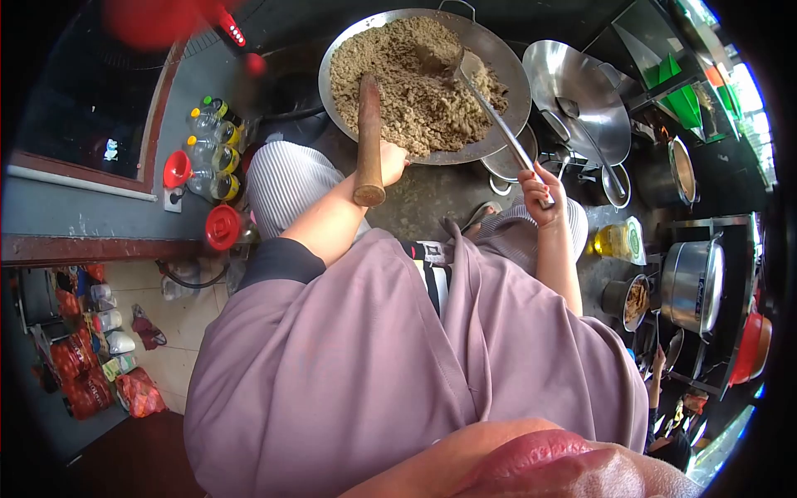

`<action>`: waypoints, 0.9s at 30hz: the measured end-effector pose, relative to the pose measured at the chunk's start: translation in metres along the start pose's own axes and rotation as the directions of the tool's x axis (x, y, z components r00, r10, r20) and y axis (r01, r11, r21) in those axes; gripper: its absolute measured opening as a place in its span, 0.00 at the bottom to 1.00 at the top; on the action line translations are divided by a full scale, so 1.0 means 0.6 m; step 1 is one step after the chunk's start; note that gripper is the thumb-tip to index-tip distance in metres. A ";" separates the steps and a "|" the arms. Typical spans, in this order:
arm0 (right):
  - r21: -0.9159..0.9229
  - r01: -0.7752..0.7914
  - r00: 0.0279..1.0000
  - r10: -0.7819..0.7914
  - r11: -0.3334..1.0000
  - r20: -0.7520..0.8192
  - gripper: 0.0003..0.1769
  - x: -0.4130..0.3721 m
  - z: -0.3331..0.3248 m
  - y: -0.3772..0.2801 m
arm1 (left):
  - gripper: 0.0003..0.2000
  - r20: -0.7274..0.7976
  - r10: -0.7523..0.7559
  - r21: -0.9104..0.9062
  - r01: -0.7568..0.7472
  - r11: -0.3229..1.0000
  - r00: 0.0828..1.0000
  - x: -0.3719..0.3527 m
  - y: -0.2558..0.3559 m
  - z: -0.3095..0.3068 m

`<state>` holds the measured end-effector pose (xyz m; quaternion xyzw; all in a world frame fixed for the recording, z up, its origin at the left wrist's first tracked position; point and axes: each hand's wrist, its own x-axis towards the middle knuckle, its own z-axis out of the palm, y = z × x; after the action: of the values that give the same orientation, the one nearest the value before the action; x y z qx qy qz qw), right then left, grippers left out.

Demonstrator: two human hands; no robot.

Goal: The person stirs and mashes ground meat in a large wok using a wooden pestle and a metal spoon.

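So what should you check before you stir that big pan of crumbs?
1. Left hand steadying the pan: ok, fingers are wrapped round the wooden handle.
2. Right hand grip: ok, closed round the end of the spatula.
3. Spatula blade placed: ok, its far end is dug into the crumbly mix.
4. Crumbs staying in the wok: ok, heaped high, but none show outside the rim.
5. Heat under the wok: cannot tell, the underside is hidden.
6. Room on the right: probably tight, the empty wok sits close beside.
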<state>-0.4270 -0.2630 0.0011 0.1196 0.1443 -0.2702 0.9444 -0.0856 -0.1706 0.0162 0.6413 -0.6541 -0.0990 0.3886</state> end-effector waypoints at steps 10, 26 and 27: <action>-0.995 -0.003 0.811 -0.582 -0.103 0.057 0.29 0.027 0.195 0.010 | 0.13 0.352 0.021 0.329 -0.145 0.933 0.936 -0.014 -0.135 0.084; -0.221 -0.588 0.794 -0.607 -0.778 0.027 0.30 -0.036 0.061 0.213 | 0.22 0.094 0.143 0.314 -0.165 0.935 0.985 -0.005 -0.116 0.018; -0.159 -0.586 0.804 -0.595 -0.795 0.012 0.30 -0.050 0.072 0.214 | 0.23 0.153 0.073 0.301 -0.117 0.947 0.986 -0.002 -0.088 -0.002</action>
<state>-0.3725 -0.1561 0.0705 -0.8055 0.5646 0.1252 0.1297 -0.0447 -0.1775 -0.0163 0.6535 -0.7172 -0.0215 0.2410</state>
